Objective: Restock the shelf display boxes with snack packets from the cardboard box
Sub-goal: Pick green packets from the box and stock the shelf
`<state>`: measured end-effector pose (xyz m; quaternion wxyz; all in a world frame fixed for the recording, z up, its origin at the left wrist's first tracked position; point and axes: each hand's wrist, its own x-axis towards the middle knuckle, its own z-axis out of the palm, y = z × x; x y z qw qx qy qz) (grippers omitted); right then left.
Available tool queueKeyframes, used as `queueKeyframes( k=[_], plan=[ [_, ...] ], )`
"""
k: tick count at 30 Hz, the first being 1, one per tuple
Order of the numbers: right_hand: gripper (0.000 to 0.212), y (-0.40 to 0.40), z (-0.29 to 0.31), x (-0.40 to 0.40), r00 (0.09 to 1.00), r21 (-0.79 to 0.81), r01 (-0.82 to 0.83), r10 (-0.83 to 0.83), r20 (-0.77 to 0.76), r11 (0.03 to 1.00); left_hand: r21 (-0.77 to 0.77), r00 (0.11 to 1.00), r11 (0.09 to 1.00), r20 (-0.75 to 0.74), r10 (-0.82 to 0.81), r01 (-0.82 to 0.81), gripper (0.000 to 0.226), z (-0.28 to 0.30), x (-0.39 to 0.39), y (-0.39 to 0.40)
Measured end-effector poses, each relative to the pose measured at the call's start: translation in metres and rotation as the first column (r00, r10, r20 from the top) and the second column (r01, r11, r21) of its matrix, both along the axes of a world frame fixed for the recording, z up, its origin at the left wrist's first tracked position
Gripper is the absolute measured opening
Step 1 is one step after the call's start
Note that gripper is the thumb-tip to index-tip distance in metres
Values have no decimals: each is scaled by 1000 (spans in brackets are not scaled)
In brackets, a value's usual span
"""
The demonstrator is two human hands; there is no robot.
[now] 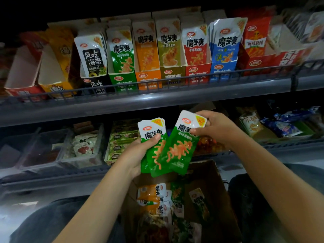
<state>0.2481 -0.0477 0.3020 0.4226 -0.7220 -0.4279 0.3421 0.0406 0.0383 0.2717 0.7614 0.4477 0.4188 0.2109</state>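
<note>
From the head view, the left hand (140, 151) grips a small stack of green snack packets (151, 148), thumb across the front. The right hand (213, 128) pinches 1 more green packet (178, 146) by its top, overlapping the stack. Below sits the open cardboard box (215, 186); above, the green display box (121, 77) stands on the shelf (157, 100).

Upper shelf (157, 100) carries a row of display boxes (198, 71); lower shelf (52, 176) holds clear bins (82, 155).
</note>
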Motion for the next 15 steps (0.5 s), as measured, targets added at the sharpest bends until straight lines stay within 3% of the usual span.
queueKeyframes(
  k=[3,7,12,15],
  plan=[
    [46,2,-4,-12,996,-19,-89,89,14,996,12,993,993,-23,-116,116,36,0,3,-6],
    [58,6,-12,-26,999,30,-10,9,49,999,26,981,981,-29,-192,193,34,-2,10,-13],
    [60,11,-22,-36,986,91,138,-146,85,986,92,998,994,-34,-59,62,30,-2,14,-15],
    [44,8,-23,-44,994,55,101,-99,-43,993,152,996,985,-29,86,-81,27,-1,18,-12]
  ],
)
